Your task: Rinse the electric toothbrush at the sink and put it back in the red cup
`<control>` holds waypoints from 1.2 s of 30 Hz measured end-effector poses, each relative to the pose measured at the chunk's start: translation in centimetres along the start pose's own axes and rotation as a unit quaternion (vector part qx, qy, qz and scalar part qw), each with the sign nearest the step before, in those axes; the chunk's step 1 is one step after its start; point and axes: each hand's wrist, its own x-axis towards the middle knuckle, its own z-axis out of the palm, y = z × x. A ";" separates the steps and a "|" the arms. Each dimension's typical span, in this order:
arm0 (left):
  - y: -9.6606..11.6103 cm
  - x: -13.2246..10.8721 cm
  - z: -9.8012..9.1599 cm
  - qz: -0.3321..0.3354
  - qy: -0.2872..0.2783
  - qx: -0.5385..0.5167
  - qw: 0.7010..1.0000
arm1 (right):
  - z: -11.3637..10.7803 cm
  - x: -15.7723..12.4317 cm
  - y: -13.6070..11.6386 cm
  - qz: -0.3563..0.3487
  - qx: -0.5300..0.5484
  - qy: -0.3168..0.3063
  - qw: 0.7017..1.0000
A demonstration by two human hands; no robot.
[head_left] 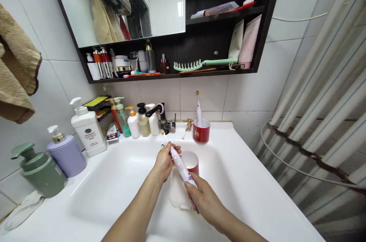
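A pale pink electric toothbrush (180, 164) slants over the sink, its brush head pointing up and away from me. My right hand (204, 196) is wrapped round the lower end of its handle. At the upper end, my left hand (166, 160) has its thumb and fingers closed on the neck, just below the brush head. Beneath the toothbrush, partly hidden by it and my right hand, are a red cup (195, 165) with a white inside and a flat white object (175, 192) in the sink basin.
Beyond my hands stands a black faucet (162, 118). Right of it, another red cup (201, 135) holds a second electric toothbrush (199, 114). Pump bottles line the left rim, including a purple one (67, 156). A dark shelf cabinet (168, 78) overhangs the back.
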 end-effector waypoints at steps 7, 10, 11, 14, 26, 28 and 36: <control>0.1 0.0 0.3 -0.016 0.001 0.011 1.000 | -0.1 -0.3 -0.8 0.038 0.055 -0.035 0.997; 0.0 0.0 0.2 -0.018 0.001 0.012 1.000 | 0.0 -0.6 -1.1 0.046 0.075 -0.040 0.995; 0.0 0.0 0.2 -0.017 0.000 0.012 1.000 | 0.0 -0.6 -1.1 0.048 0.081 -0.044 0.995; 0.1 -0.2 0.3 -0.020 -0.010 0.005 1.000 | 0.0 -0.6 -1.1 0.054 0.100 -0.066 0.991; 0.3 -0.6 0.3 -0.045 -0.070 -0.030 0.996 | 0.1 -0.7 -0.9 0.077 0.175 -0.106 0.976; 0.3 -0.6 0.3 -0.051 -0.074 -0.032 0.995 | 0.0 -0.6 -0.8 0.072 0.162 -0.098 0.979; 0.1 -0.2 0.1 -0.054 -0.083 -0.039 0.994 | 0.0 -0.5 -0.6 0.065 0.128 -0.089 0.986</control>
